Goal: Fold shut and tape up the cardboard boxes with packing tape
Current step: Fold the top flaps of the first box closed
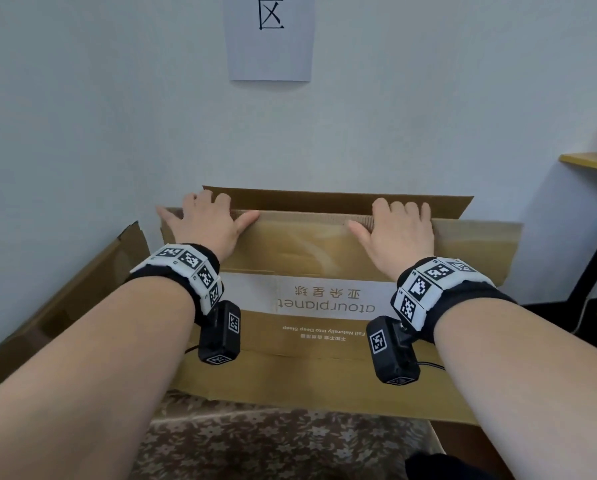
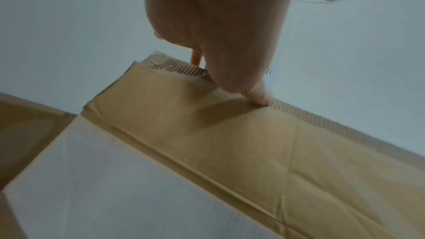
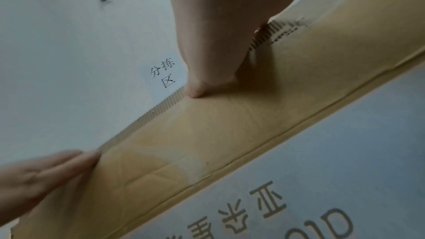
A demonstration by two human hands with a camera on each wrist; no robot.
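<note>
A large brown cardboard box (image 1: 307,375) with a white printed label (image 1: 325,296) lies in front of me. Its near long flap (image 1: 304,244) is raised, and the far flap (image 1: 325,202) stands up behind it against the wall. My left hand (image 1: 207,223) grips the near flap's free edge at the left, fingers curled over the edge and thumb on the near face. My right hand (image 1: 397,230) grips the same edge further right in the same way. In the wrist views each thumb presses the flap (image 2: 230,143) (image 3: 207,134) beside its corrugated edge. The fingertips are hidden behind the flap.
Another open cardboard box (image 1: 65,306) sits at the left. A wooden shelf (image 1: 591,162) on a black frame (image 1: 595,265) stands at the right. A paper sign (image 1: 269,36) hangs on the wall close behind. A floral cloth (image 1: 273,445) lies under the box's near side.
</note>
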